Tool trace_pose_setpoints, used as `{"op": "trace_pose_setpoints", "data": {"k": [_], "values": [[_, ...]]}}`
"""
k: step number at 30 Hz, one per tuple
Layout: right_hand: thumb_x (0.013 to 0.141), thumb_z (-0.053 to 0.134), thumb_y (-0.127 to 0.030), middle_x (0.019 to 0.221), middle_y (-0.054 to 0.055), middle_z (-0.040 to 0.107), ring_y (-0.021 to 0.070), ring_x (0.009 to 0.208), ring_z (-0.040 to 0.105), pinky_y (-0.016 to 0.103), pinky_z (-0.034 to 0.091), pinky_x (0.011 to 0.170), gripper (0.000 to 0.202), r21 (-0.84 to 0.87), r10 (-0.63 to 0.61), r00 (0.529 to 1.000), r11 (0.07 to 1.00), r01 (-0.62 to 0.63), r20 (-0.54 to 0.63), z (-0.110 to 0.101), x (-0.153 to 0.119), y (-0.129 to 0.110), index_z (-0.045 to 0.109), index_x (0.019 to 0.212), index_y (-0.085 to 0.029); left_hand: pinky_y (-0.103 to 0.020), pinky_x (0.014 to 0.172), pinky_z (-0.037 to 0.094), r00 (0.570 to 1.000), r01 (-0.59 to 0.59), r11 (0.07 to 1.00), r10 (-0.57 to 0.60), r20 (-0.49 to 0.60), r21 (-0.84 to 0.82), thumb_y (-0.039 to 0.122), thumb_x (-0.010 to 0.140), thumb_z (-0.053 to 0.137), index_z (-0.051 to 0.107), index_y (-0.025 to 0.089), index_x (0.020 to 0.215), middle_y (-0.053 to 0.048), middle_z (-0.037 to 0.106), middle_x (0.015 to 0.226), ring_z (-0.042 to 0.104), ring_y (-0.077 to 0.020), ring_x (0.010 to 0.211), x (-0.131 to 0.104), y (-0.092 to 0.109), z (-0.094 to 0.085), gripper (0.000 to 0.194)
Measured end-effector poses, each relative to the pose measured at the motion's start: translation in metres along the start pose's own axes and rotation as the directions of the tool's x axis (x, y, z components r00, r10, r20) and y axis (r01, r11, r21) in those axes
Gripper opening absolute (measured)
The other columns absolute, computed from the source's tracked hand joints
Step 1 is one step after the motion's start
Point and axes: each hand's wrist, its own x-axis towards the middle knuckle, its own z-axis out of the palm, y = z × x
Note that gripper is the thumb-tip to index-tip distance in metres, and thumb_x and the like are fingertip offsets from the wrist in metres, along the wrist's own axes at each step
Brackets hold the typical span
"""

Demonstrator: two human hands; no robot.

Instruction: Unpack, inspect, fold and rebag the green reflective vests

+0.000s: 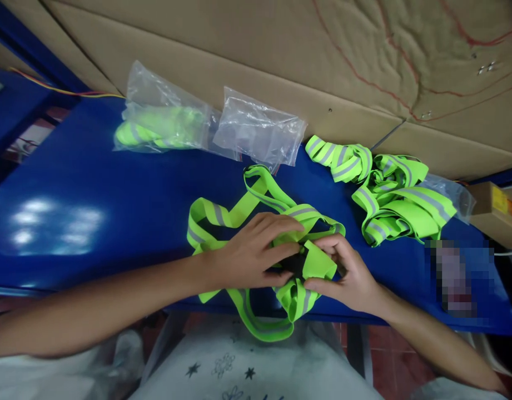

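Fluorescent lime webbing with a grey stripe along its length makes up the loose strap (318, 261), which lies in looping, flat-banded curves near the middle of the blue table (126, 222), one bend reaching past the near edge. The left hand (256, 253) is laid across it from the left, fingers half bent beside a dark patch among the folds; whether they grip cannot be told. The right hand (345, 272) closes thumb and fingers on a smooth, turned-over flap of the same strap, just beside the left fingertips. On the far right, a ribbed, coiled roll (341, 161) touches a crumpled heap of striped bands (401, 200), whose wide folds overlap loosely. Far left, a clear, creased plastic bag (164, 125) encloses more lime bands, and beside it lies a thin, glossy, flat bag (262, 128). Behind stands a matt brown panel (239, 47), wrinkled at the right and traced with thin red lines. A small cardboard box (495, 216) with square edges sits at the far right. Near the person, pale fabric (222, 355) carries dark star and flower prints.
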Motion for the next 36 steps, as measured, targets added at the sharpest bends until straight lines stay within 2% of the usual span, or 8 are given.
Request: {"op": "trace_pose_setpoints", "data": {"k": [6, 12, 16, 21, 24, 27, 32, 36], "values": [[0.088, 0.08, -0.029, 0.116, 0.003, 0.066, 0.0167, 0.101, 0.07, 0.026, 0.062, 0.084, 0.062, -0.08, -0.002, 0.998, 0.997, -0.003, -0.06, -0.001, 0.0, 0.002, 0.045, 0.139, -0.033, -0.047, 0.098, 0.056, 0.998, -0.058, 0.997, 0.059, -0.021, 0.058, 0.036, 0.091, 0.067, 0.062, 0.019, 0.108, -0.013, 0.069, 0.125, 0.067, -0.0278, 0.114, 0.0, -0.001, -0.001, 0.024], [0.092, 0.075, -0.026, 0.127, 0.004, 0.069, 0.0185, 0.115, 0.07, 0.027, 0.058, 0.101, 0.056, -0.308, -0.066, 0.998, 0.949, 0.067, 0.014, -0.002, 0.003, 0.002, 0.05, 0.141, -0.031, -0.048, 0.098, 0.053, 0.998, 0.038, 0.998, -0.04, 0.039, 0.042, 0.027, 0.088, 0.067, 0.064, 0.019, 0.111, -0.015, 0.064, 0.132, 0.064, -0.0289, 0.118, -0.001, -0.002, -0.002, 0.024], [0.091, 0.074, -0.024, 0.12, 0.002, 0.072, 0.0171, 0.107, 0.073, 0.024, 0.059, 0.095, 0.048, -0.345, -0.107, 0.994, 0.933, 0.104, 0.01, -0.001, 0.003, 0.0, 0.054, 0.134, -0.028, -0.049, 0.102, 0.05, 0.999, 0.021, 0.998, -0.023, 0.046, 0.061, 0.026, 0.088, 0.067, 0.063, 0.02, 0.112, -0.013, 0.065, 0.131, 0.064, -0.0286, 0.117, -0.002, -0.001, -0.003, 0.025], [0.09, 0.073, -0.023, 0.111, 0.001, 0.073, 0.0165, 0.094, 0.073, 0.024, 0.06, 0.082, 0.042, -0.324, -0.081, 0.996, 0.944, 0.064, -0.039, -0.002, 0.003, -0.001, 0.057, 0.128, -0.029, -0.048, 0.103, 0.049, 0.998, 0.028, 0.998, -0.031, 0.053, 0.049, 0.032, 0.091, 0.067, 0.063, 0.021, 0.112, -0.012, 0.065, 0.133, 0.063, -0.0282, 0.117, -0.001, 0.0, -0.004, 0.024], [0.092, 0.071, -0.024, 0.101, -0.001, 0.071, 0.0145, 0.077, 0.068, 0.024, 0.055, 0.067, 0.035, -0.276, -0.011, 0.998, 0.961, -0.008, -0.067, -0.01, 0.004, -0.002, 0.058, 0.125, -0.03, -0.048, 0.105, 0.048, 0.989, 0.05, 0.995, -0.062, 0.135, 0.091, 0.033, 0.093, 0.066, 0.062, 0.021, 0.122, -0.013, 0.062, 0.138, 0.061, -0.0295, 0.123, 0.0, -0.001, -0.005, 0.031], [0.094, 0.068, -0.026, 0.097, 0.0, 0.067, 0.0146, 0.071, 0.061, 0.025, 0.05, 0.06, 0.028, -0.24, 0.022, 0.99, 0.969, -0.055, -0.138, -0.021, 0.006, 0.0, 0.06, 0.121, -0.029, -0.048, 0.108, 0.044, 0.973, -0.005, 0.976, -0.046, 0.227, 0.217, 0.028, 0.096, 0.063, 0.054, 0.024, 0.139, -0.012, 0.061, 0.142, 0.059, -0.0288, 0.129, 0.0, -0.007, -0.009, 0.044], [0.095, 0.069, -0.029, 0.101, 0.001, 0.063, 0.0139, 0.075, 0.057, 0.024, 0.048, 0.064, 0.028, -0.247, 0.029, 0.982, 0.966, -0.075, -0.186, -0.036, 0.007, 0.004, 0.06, 0.121, -0.029, -0.044, 0.104, 0.044, 0.978, -0.039, 0.941, -0.033, 0.206, 0.335, 0.028, 0.102, 0.055, 0.054, 0.017, 0.136, -0.01, 0.068, 0.131, 0.065, -0.0247, 0.116, 0.001, -0.015, -0.017, 0.036], [0.095, 0.07, -0.029, 0.117, 0.004, 0.064, 0.0179, 0.098, 0.064, 0.027, 0.052, 0.082, 0.036, -0.323, 0.004, 0.988, 0.945, -0.055, -0.154, -0.04, 0.009, 0.006, 0.056, 0.128, -0.028, -0.042, 0.099, 0.045, 0.99, -0.023, 0.902, -0.041, 0.138, 0.432, 0.027, 0.1, 0.057, 0.06, 0.018, 0.115, -0.008, 0.072, 0.118, 0.067, -0.0233, 0.103, 0.004, -0.014, -0.02, 0.018]]}}
